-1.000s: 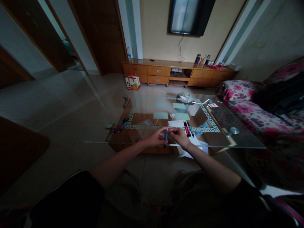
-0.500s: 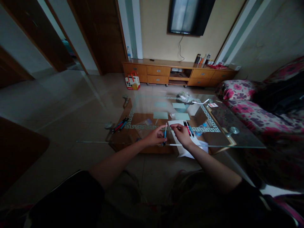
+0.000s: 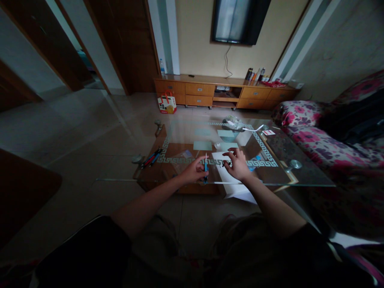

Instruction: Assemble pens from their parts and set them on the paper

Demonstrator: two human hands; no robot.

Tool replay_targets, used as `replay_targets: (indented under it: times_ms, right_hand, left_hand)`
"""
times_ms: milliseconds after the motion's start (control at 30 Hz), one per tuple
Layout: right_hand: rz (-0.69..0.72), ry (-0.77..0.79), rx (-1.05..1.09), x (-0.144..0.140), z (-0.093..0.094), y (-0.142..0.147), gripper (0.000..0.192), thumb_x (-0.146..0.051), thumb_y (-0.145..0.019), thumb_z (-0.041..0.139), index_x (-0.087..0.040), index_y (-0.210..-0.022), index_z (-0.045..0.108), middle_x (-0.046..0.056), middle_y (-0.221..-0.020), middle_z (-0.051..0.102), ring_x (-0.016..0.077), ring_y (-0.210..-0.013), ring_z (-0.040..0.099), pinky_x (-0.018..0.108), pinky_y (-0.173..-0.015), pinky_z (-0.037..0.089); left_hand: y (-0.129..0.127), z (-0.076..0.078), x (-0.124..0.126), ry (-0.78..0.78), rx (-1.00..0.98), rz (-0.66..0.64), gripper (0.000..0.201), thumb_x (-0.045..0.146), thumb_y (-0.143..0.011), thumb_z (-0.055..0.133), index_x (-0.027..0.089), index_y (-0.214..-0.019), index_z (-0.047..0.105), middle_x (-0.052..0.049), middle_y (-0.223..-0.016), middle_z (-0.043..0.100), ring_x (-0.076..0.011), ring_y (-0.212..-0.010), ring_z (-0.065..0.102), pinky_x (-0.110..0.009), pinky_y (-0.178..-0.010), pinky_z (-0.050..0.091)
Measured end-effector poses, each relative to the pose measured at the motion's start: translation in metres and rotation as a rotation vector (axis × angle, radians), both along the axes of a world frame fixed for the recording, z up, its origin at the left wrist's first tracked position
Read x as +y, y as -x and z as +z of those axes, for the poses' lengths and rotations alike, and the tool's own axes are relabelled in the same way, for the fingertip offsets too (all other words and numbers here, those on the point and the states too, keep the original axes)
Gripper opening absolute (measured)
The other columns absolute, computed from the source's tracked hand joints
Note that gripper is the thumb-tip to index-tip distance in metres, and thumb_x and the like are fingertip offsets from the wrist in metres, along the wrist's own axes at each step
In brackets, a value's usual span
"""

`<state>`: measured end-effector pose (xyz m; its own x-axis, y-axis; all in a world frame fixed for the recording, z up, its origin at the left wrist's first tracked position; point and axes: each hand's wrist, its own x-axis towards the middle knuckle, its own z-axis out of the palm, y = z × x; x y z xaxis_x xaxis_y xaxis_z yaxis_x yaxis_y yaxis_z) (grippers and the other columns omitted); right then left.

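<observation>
Standing upright between the left hand fingers, a blue pen.

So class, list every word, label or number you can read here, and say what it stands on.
None can be read.
Red and white shopping bag: print too blurred.
Red and white card on the glass table: too small.
Pens: markings illegible.

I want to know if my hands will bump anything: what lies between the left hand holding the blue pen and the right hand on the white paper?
In the head view, only bare glass tabletop shows between the left hand with its blue pen and the right hand on the white paper.
</observation>
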<state>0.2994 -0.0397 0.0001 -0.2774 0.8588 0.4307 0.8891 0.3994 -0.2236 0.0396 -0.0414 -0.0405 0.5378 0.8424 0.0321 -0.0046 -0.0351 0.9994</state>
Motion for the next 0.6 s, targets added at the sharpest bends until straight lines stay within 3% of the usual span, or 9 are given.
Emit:
replay_targets:
  times_ms: [233,600]
  right_hand:
    - [0.047,0.124,-0.346,-0.006,-0.001,0.016,0.038,-0.032,-0.088,0.055,-0.023,-0.123,0.062,0.013,-0.151,0.032,0.0374,-0.125,0.033,0.051,-0.096,0.032]
    - [-0.005,0.198,-0.454,-0.005,-0.005,0.018,0.039,-0.033,-0.09,0.055,-0.023,-0.126,0.063,0.012,-0.157,0.024,0.0385,-0.133,0.028,0.054,-0.101,0.028]
  left_hand:
    - [0.0,0.003,-0.002,-0.019,-0.006,0.008,0.084,0.029,-0.076,0.078,0.022,-0.147,0.033,0.001,-0.079,0.061,-0.0122,-0.065,0.062,-0.025,-0.062,0.053]
    - [0.0,0.003,-0.001,-0.055,0.009,-0.002,0.083,0.029,-0.076,0.078,0.019,-0.146,0.034,0.002,-0.077,0.06,-0.011,-0.066,0.061,-0.023,-0.064,0.049]
